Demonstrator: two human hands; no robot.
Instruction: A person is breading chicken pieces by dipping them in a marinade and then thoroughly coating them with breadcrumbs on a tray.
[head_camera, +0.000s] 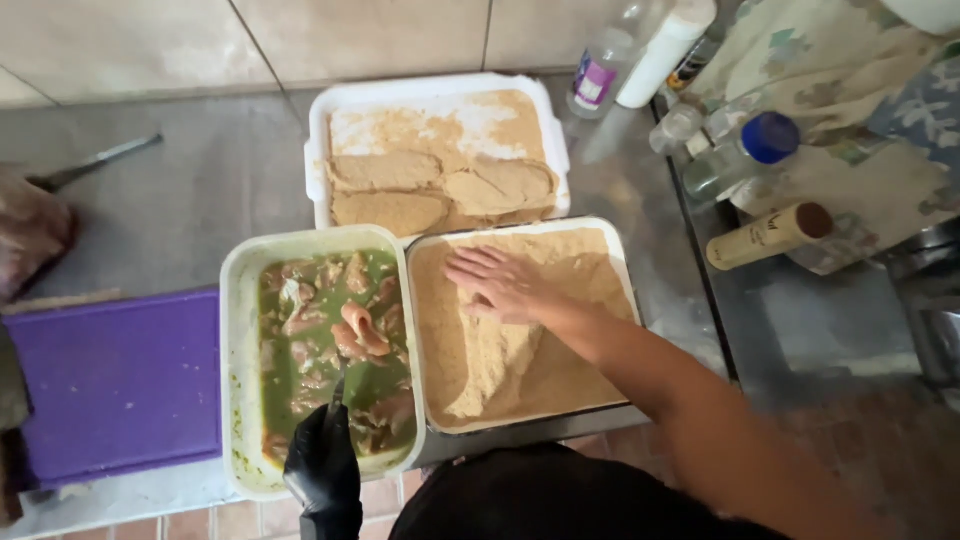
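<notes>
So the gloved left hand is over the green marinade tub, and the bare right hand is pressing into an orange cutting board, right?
Not quite. The head view shows the right hand pressing into the tray of breadcrumbs, not a cutting board. The gloved left hand is over the green marinade tub.

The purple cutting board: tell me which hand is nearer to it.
Left. The left hand, in a black glove, is at the green marinade tub beside the purple cutting board; the bare right hand presses crumbs one tray farther away.

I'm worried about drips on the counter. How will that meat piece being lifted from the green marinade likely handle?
The meat piece looks wet and glossy, so it is probably slippery. It curls over the utensil held by the gloved left hand, so it is likely floppy. The green marinade coats it, so drips seem likely.
</notes>
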